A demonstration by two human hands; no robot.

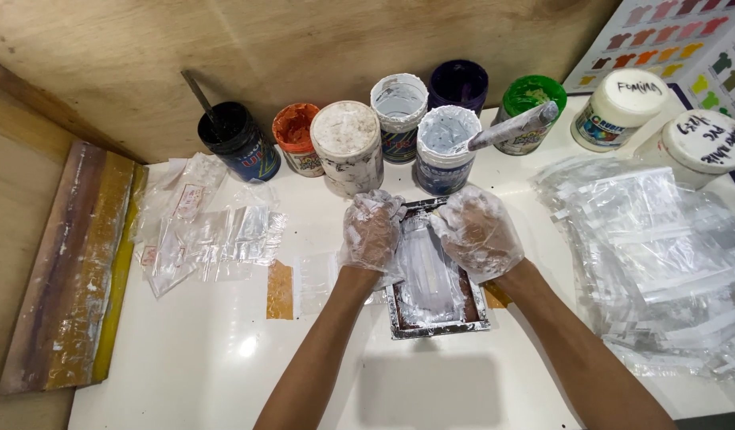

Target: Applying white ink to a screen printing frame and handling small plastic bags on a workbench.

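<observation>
Plastic bags and paint jars flank gloved hands.

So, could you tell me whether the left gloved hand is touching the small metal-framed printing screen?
Touching: the head view shows the left hand resting on the screen edge.

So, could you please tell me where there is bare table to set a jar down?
Bare table lies near the front edge, between the wooden squeegee and the left hand. Crowded: paint jars along the back, plastic bags on the right, and the small screen frame under both hands.
</observation>
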